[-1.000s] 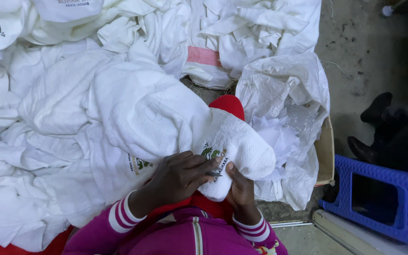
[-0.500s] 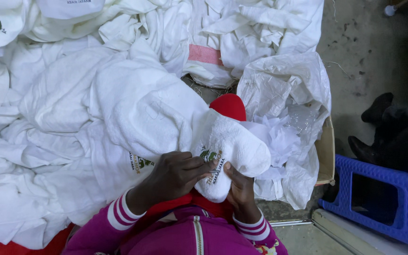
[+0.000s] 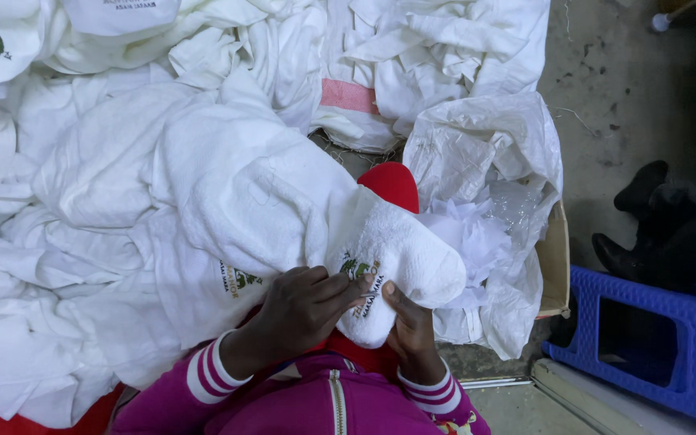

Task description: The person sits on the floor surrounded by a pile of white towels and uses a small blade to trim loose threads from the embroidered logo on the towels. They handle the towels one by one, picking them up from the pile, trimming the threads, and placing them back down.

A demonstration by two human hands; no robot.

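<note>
A white towel (image 3: 267, 193) with a small green and gold embroidered emblem (image 3: 358, 268) lies bunched over my lap. My left hand (image 3: 300, 310) presses its fingertips on the cloth right at the emblem, pinching something thin and small that I cannot make out. My right hand (image 3: 408, 322) grips the folded end of the same towel from below, thumb up against the fabric. Both wrists wear magenta sleeves with white stripes. A red rounded thing (image 3: 392, 185) shows just behind the towel's fold.
Heaps of white towels (image 3: 82, 185) cover the left and top. A white plastic sack (image 3: 485, 153) with crumpled paper sits in a cardboard box (image 3: 556, 258) at right. A blue plastic stool (image 3: 646, 338) and another person's dark shoes (image 3: 638, 217) stand on the concrete floor.
The towel's folded end has shifted slightly right and down in my hands. My left fingers have moved closer onto the emblem.
</note>
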